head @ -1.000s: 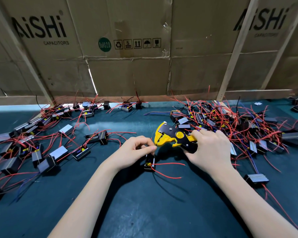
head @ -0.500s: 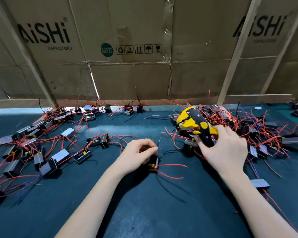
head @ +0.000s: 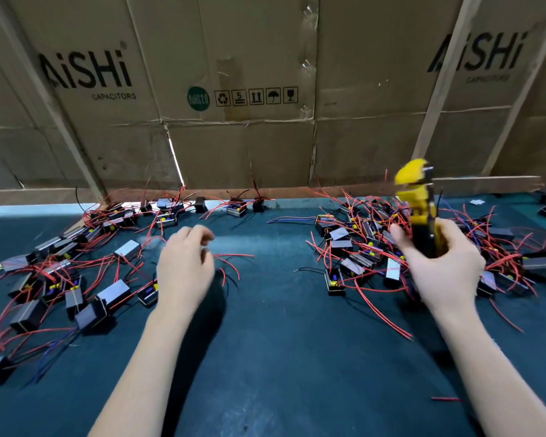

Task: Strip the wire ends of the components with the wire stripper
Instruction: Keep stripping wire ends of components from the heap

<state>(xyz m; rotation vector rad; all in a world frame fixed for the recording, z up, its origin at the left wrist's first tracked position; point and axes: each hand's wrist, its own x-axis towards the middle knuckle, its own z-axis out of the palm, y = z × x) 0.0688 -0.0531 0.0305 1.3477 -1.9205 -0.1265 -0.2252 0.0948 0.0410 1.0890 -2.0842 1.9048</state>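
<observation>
Yellow-and-black wire stripper (head: 418, 212): rigid, light, right hand (head: 445, 272) wrapped round handles. Left hand (head: 185, 266) loosely curled, apparently empty; wires limp.

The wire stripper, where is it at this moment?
In the head view the wire stripper is on the right side, held upright in the right hand above the right pile of components, its yellow head near the cardboard wall.

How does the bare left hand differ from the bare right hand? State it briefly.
The left hand has loosely curled fingers and is blurred, so whether it holds anything is unclear; the right hand grips the yellow-and-black wire stripper, head up. The left hand is beside the spread-out left group of black red-wired components; the right hand is before the denser right heap. Both are over the dark green mat.
</observation>
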